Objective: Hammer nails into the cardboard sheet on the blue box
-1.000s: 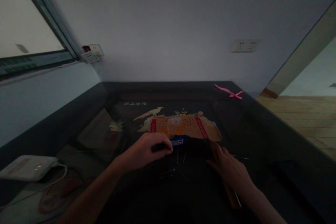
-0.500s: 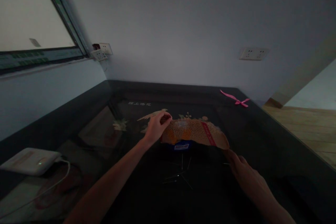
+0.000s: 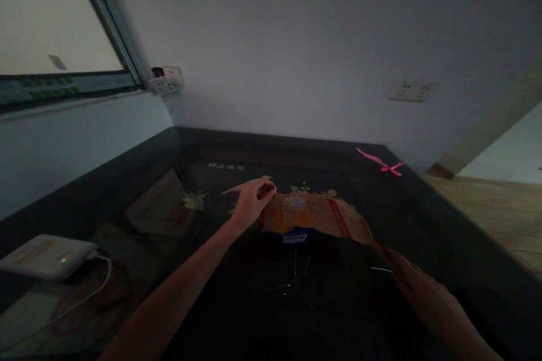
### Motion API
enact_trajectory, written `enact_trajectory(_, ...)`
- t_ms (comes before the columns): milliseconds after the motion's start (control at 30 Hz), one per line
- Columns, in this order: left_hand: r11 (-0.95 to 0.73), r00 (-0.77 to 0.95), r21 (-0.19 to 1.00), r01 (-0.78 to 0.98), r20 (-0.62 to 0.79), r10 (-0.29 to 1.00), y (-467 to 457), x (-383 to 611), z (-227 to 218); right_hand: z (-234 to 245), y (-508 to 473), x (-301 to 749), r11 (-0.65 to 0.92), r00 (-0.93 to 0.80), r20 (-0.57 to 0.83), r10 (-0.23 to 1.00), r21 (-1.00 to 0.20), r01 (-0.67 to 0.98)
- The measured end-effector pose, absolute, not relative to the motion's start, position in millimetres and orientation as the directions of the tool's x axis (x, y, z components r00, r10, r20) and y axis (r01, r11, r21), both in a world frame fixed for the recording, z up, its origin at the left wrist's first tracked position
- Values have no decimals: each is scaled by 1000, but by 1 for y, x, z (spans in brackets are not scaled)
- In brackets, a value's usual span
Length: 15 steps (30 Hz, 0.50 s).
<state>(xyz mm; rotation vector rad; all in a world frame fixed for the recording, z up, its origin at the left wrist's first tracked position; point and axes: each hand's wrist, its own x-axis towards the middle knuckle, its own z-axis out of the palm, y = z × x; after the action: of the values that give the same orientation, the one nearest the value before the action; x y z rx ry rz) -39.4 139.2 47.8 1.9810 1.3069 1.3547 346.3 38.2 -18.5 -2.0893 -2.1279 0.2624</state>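
A brown dotted piece [image 3: 313,214], shaped like an insole, with a red band and orange patches, is raised above the dark tabletop. My left hand [image 3: 253,201] pinches its left end between thumb and fingers. At its tapering right end, my right hand [image 3: 404,271] is closed, its fingertips on the edge and partly lost in the dark. Below the piece shows a blue packet [image 3: 295,237] with a white label. Several thin needle-like metal pieces [image 3: 292,285] lie in front of it. Another thin shiny one [image 3: 381,269] shows beside my right fingers.
A pink ribbon bow [image 3: 384,167] lies at the far right of the black glossy table [image 3: 271,144]. A white power bank [image 3: 48,256] with a cable is at the left edge. Wall sockets [image 3: 412,90] are behind. A dark object sits at the lower right, unclear.
My right hand has moved right and slightly down, uncovering more of the thin shiny piece. The brown piece's right end has shifted a little right. My left hand keeps its pinch.
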Motion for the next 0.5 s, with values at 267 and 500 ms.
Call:
enact_trajectory(267, -498, 116, 725, 476, 510, 852, 141, -41, 45, -21, 50, 365, -60, 67, -9, 998, -573, 817)
enact_trajectory(500, -500, 125, 702, 507, 514, 848, 141, -43, 45, 17, 45, 354, -213, 198, -119, 973, -790, 575)
